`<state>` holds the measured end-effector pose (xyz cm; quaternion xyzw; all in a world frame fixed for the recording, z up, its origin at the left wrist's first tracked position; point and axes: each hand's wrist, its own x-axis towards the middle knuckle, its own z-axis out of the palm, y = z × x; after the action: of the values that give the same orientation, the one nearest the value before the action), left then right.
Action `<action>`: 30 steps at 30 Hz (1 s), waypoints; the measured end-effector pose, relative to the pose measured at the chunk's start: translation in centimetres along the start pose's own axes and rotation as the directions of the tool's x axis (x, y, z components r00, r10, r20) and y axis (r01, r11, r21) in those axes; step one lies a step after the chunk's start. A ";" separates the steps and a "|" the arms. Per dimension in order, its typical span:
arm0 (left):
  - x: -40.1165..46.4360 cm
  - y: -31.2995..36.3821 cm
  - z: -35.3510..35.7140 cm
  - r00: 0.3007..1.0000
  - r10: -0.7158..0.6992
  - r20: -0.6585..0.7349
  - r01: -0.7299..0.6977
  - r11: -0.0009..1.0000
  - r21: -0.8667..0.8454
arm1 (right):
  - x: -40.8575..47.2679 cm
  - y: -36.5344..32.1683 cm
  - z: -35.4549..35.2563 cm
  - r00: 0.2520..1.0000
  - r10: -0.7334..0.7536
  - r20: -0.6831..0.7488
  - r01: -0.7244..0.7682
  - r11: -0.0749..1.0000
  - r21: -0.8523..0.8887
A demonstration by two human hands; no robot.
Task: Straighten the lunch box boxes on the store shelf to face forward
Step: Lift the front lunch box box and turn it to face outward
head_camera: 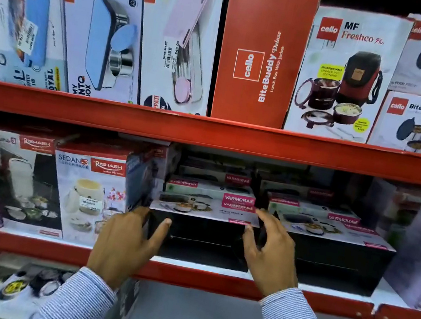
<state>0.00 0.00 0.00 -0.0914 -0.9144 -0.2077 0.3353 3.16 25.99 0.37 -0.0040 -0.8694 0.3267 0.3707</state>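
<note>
Head view showed the left hand (131, 235) and right hand (269, 251) clasping the black Varmora box (203, 242) on the middle shelf (197, 276), mid-straightening; next, probably squaring its front forward.

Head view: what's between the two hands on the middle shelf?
The black Varmora box and nothing else: the left hand grips its left edge, the right hand its right edge, as the head view shows.

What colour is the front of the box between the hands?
The box has a black front, under a white top with pink labels; head view.
</note>
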 end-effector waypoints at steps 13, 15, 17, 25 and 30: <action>0.7 -0.8 2.2 0.897 -0.332 0.292 0.437 0.762 -0.478 | 1.2 0.5 -0.1 0.882 0.411 0.230 -0.458 0.862 0.216; 0.6 -0.9 1.3 0.906 -0.351 0.237 0.423 0.721 -0.549 | 1.1 0.8 -0.9 0.882 0.419 0.215 -0.466 0.842 0.270; 0.8 -1.0 0.6 0.912 -0.360 0.198 0.401 0.674 -0.620 | 1.0 0.9 -1.7 0.888 0.415 0.201 -0.459 0.828 0.321; 0.7 -0.7 -0.7 0.904 -0.362 0.228 0.406 0.563 -0.720 | 0.3 1.9 -2.8 0.861 0.476 0.179 -0.502 0.739 0.448; 0.5 -1.1 0.3 0.905 -0.293 0.309 0.425 0.559 -0.712 | -0.2 2.5 -1.8 0.873 0.463 0.153 -0.480 0.757 0.443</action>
<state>-0.87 -0.87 -0.20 -0.0517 -0.7609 -0.6308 0.1430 3.84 28.90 -0.27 -0.1274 -0.7413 0.6092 0.2514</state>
